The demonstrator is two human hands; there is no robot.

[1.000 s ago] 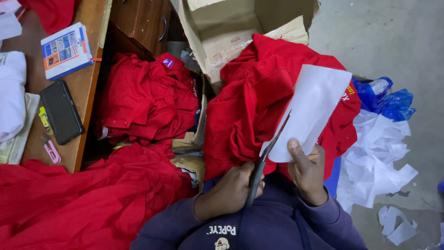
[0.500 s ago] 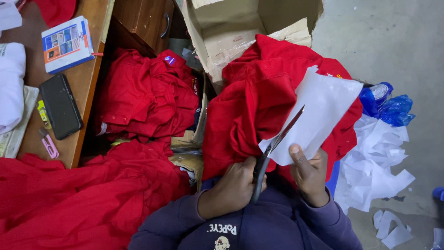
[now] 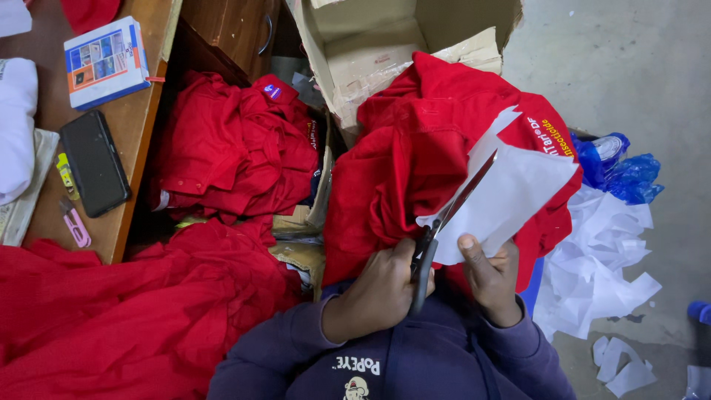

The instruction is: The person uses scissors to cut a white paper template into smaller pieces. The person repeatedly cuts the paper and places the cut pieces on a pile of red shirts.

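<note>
My left hand (image 3: 378,292) grips black-handled scissors (image 3: 444,222), whose blades point up and to the right into a white sheet of paper (image 3: 511,196). My right hand (image 3: 489,278) pinches the lower edge of that sheet, thumb on top. The blades are partly open along a cut in the paper. Both hands work above a red garment (image 3: 407,155) draped over my lap. My dark blue sleeves and sweatshirt fill the bottom of the view.
An open cardboard box (image 3: 385,52) stands behind the red garment. More red clothes (image 3: 229,148) lie at left and red fabric (image 3: 96,318) at lower left. A wooden table (image 3: 141,133) holds a black phone (image 3: 95,163) and a booklet (image 3: 105,63). White paper scraps (image 3: 600,274) and blue plastic (image 3: 618,167) lie right.
The scissors have advanced further up into the paper, and the sheet has tilted and shifted slightly right. My right hand keeps its hold on the lower edge.
</note>
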